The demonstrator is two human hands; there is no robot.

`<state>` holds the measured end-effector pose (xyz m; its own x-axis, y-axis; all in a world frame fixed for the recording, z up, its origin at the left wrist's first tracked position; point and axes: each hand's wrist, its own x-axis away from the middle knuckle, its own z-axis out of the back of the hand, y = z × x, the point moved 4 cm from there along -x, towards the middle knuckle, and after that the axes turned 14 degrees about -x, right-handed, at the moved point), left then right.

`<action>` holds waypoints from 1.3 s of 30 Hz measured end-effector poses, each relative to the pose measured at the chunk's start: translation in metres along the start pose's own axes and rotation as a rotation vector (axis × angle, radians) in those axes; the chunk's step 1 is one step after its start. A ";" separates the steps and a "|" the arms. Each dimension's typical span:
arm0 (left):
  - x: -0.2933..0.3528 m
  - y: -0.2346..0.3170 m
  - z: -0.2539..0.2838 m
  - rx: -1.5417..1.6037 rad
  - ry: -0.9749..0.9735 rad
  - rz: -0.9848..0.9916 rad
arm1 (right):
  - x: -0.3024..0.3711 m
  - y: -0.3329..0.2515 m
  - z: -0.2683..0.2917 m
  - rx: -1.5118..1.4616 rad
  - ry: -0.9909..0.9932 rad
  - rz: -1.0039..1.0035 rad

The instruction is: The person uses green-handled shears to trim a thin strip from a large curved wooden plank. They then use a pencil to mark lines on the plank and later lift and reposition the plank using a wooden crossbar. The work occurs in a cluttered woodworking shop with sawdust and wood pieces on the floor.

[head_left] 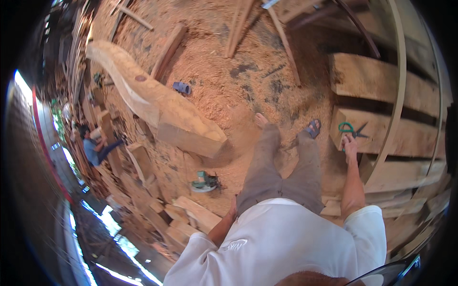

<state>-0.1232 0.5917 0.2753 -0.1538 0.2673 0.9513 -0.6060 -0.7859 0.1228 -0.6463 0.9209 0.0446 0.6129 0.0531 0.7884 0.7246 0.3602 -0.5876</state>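
Reaching out to the person's right, the right hand [349,143] rests at the edge of a thick wooden plank [381,136], its fingers loosely curled and touching the green handles of a pair of scissors [350,128] that lies on the plank; whether it grips them cannot be told. The left hand is hidden behind the thigh near the shirt, so its state cannot be told. Sawdust covers the floor [229,81]. A big curved timber beam [152,102] lies to the left, with a green power tool [204,182] near it.
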 end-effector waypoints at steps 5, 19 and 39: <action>-0.045 0.025 0.034 0.224 -0.056 -0.032 | 0.031 -0.080 -0.110 0.146 -0.145 0.149; -0.130 0.270 0.177 0.137 0.219 -0.391 | 0.090 -0.213 -0.472 0.488 -0.745 0.342; -0.244 0.458 0.270 0.519 0.278 -0.178 | 0.103 -0.548 -1.044 0.790 -0.955 0.458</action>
<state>-0.1522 0.0156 0.1755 -0.3259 0.4996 0.8026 -0.1925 -0.8662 0.4611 -0.6514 -0.2430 0.2576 0.0541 0.8288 0.5570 -0.0643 0.5595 -0.8263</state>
